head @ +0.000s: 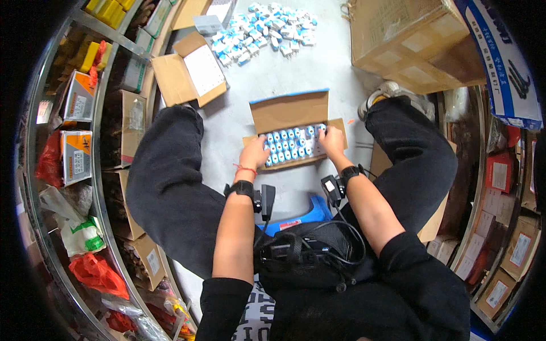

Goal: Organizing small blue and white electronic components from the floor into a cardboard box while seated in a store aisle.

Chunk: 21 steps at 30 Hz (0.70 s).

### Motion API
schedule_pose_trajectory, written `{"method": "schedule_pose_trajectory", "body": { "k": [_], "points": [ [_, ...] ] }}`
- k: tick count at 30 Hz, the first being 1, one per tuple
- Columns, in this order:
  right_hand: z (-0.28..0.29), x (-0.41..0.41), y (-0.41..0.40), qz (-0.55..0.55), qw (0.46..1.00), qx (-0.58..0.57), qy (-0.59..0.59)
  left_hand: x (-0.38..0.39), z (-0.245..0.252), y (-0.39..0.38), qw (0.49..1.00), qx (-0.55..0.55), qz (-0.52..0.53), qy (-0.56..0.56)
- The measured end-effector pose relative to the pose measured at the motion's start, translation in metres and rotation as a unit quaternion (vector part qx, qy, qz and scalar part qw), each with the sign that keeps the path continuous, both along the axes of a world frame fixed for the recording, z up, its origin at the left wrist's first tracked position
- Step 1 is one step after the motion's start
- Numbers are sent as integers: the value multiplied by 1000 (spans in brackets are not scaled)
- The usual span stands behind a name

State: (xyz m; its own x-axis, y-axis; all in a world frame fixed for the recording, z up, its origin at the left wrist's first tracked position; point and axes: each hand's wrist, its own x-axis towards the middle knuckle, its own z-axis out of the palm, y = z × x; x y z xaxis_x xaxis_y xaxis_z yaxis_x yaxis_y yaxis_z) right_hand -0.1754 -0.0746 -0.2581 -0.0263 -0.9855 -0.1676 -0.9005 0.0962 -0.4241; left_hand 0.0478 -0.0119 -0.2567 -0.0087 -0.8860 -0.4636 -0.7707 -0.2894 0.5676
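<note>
An open cardboard box [290,111] with a raised lid lies on the floor between the legs. Rows of small blue-and-white parts [281,147] stand upright in it, with a gap towards the right end. My left hand [255,152] is at the box's left end, fingers on or beside the parts there; whether it grips one is unclear. At the right end, my right hand [332,140] has thumb and fingers around a blue-and-white part [321,128] near the back corner. A loose pile of similar parts [264,30] lies on the floor beyond the box.
Another open cardboard box [172,79] holds a white perforated insert [204,70] at the upper left. A large taped carton [409,38] stands at the upper right. Metal shelving [97,140] with boxes and bags lines the left; more stocked shelves [473,213] stand on the right.
</note>
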Motion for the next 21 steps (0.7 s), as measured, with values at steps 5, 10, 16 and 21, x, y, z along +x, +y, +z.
{"method": "schedule_pose_trajectory", "body": {
  "k": [5,10,16,21],
  "points": [
    [-24,-4,-1,50,991,-121,-38,8,-44,3,997,-51,-47,-24],
    [-28,-6,8,77,983,-133,-100,0,-32,15,997,-72,-7,-2],
    [-18,-6,9,13,999,-17,-34,-9,-8,15,999,-27,17,-13],
    [-3,1,10,2,1000,28,-12,-4,-13,12,1000,-4,16,-4]
  ]
}}
